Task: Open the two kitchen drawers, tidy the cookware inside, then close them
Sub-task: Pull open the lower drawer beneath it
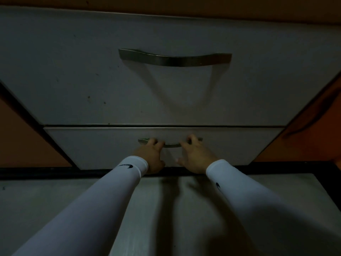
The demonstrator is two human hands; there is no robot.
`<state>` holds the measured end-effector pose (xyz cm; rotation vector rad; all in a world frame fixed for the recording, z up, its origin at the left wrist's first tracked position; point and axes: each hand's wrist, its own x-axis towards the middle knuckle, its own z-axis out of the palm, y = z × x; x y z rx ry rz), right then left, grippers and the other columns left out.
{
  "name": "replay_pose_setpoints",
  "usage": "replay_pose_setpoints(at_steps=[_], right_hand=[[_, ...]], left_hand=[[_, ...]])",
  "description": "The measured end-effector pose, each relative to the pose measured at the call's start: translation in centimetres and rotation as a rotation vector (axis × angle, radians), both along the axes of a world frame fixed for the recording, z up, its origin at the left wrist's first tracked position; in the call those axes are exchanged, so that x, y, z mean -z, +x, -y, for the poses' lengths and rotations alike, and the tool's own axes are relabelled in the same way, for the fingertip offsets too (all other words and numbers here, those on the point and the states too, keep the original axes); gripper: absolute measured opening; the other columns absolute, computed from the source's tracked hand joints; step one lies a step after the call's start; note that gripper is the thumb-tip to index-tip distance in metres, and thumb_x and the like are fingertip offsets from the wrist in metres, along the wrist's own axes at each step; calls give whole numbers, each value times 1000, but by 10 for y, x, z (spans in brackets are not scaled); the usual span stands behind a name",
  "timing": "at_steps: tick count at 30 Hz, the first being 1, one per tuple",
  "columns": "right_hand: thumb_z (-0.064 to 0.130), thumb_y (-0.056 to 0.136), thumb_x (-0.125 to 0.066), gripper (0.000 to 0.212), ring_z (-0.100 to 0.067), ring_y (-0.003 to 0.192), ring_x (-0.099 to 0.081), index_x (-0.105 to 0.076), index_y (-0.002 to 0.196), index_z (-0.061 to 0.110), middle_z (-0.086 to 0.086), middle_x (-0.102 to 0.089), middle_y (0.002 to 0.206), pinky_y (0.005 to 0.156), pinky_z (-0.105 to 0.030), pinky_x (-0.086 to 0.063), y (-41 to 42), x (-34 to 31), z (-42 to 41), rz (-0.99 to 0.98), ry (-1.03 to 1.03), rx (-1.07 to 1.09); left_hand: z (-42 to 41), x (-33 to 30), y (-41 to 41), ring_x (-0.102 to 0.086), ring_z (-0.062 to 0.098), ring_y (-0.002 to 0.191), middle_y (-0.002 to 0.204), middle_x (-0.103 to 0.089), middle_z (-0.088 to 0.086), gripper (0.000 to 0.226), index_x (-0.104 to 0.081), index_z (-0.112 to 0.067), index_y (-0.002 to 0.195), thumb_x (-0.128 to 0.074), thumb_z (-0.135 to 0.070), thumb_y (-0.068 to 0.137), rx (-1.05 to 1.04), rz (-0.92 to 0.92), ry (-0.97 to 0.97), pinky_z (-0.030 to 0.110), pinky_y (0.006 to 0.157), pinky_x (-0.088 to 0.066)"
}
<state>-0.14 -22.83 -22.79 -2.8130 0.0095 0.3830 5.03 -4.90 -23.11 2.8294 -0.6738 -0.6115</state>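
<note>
Two grey drawer fronts fill the dim view, one above the other. The upper drawer (92, 71) looks closed and carries a curved metal handle (175, 59). The lower drawer (88, 146) also looks closed or nearly so. Its metal handle (172, 145) is gripped by both hands. My left hand (151, 156) curls its fingers over the handle's left part. My right hand (196, 156) hooks its fingers over the right part. Both arms wear white sleeves. No cookware is visible; the drawers' insides are hidden.
Orange-brown cabinet panels flank the drawers at left (22, 141) and right (310, 130). A dark plinth strip (36, 171) runs under the lower drawer. Grey floor (46, 204) lies below my arms.
</note>
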Motion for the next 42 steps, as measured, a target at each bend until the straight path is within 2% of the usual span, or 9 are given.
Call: replay_pose_setpoints(at_steps=[5,9,20,32,37,42], right_hand=[[56,84,-55,65,-33,126,-39,-37,137,24,-4,-18,145,101,-46,-41,-4,-2,-4,-19,-8,22],[55,84,-55,63,-33,123,-39,-40,135,22,-5,-24,138,99,-46,-42,-9,-2,-6,-8,-31,20],[57,81,-58,67,-34,127,-36,-41,135,23,-5,-23,142,102,-50,-41,-28,4,-11,-20,-31,29],[55,83,-58,70,-33,131,-32,-35,141,24,-4,-20,146,105,-48,-38,-64,-3,-20,-35,-29,22],[57,82,-59,74,-35,135,-29,-30,144,25,-3,-13,151,108,-49,-35,-80,-2,-23,-62,-16,25],[55,83,-59,73,-35,137,-26,-30,144,26,-3,-12,152,109,-50,-34,-96,1,-27,-55,-27,30]], left_hand=[[1,0,-5,-37,34,133,155,-15,5,80,-19,-24,146,-62,-38,80,-10,3,-12,43,104,-39],[-1,0,-10,-35,34,134,155,-16,6,79,-19,-23,146,-61,-37,80,-10,-7,-27,41,106,-37],[-10,-1,-34,-36,35,132,153,-18,5,78,-19,-25,145,-61,-37,81,3,1,-24,45,105,-40],[-17,-4,-68,-33,37,135,156,-12,8,80,-16,-25,147,-61,-38,82,10,-26,-2,46,110,-35],[-22,-3,-84,-30,37,137,158,-8,8,84,-13,-27,148,-60,-47,81,17,-46,10,46,111,-32],[-27,1,-100,-27,36,139,158,-8,8,83,-14,-26,148,-61,-42,82,7,-46,-26,46,114,-30]])
